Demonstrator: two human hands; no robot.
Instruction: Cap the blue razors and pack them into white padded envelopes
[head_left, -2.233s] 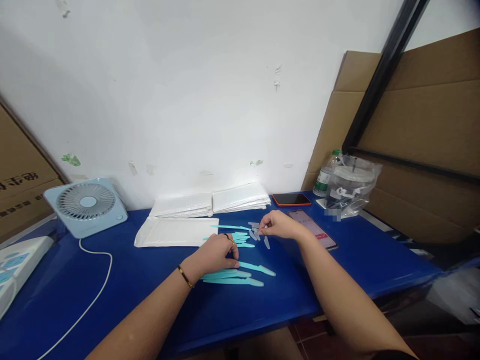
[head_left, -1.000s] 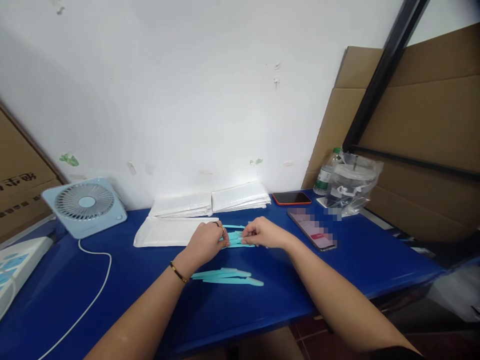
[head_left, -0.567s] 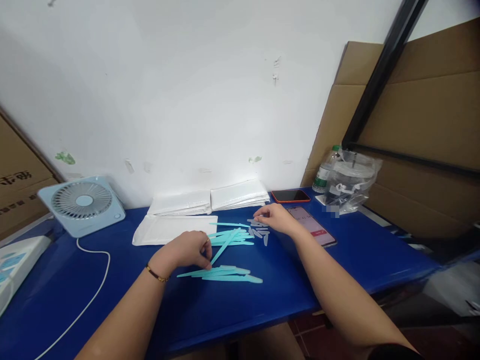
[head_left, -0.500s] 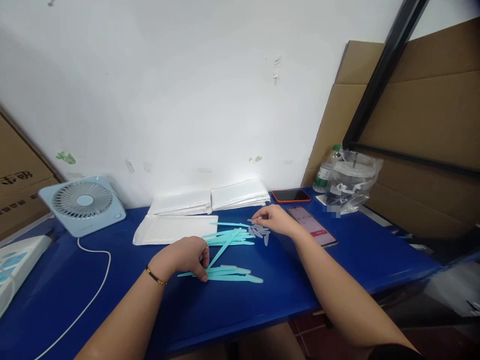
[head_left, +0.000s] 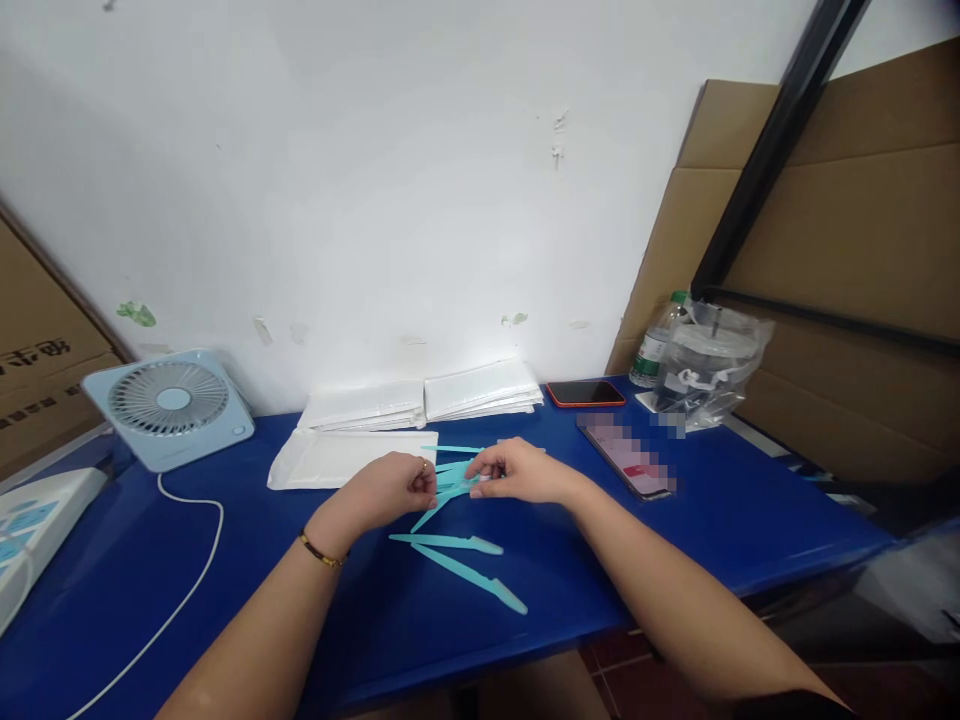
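Over the blue table point(head_left: 645, 560), my left hand point(head_left: 386, 490) is closed on the end of a thin teal plastic stick point(head_left: 439, 505). My right hand point(head_left: 517, 472) pinches something small at the stick's other end, close to my left hand; what it holds is too small to name. More teal sticks point(head_left: 454, 467) lie in a loose pile between and behind both hands. Two separate teal sticks point(head_left: 465, 560) lie nearer to me on the table.
A flat white pouch point(head_left: 341, 460) lies left of the pile, with stacks of white pouches point(head_left: 420, 400) by the wall. A small fan point(head_left: 171, 405) and its white cable point(head_left: 191, 580) sit left. Two phones point(head_left: 626, 455), a bottle point(head_left: 654, 345) and a clear bag point(head_left: 709, 370) stand right.
My left hand has lifted a teal stick from the near group and brought it up to the middle. My right hand came back from the small clear pieces to meet it.
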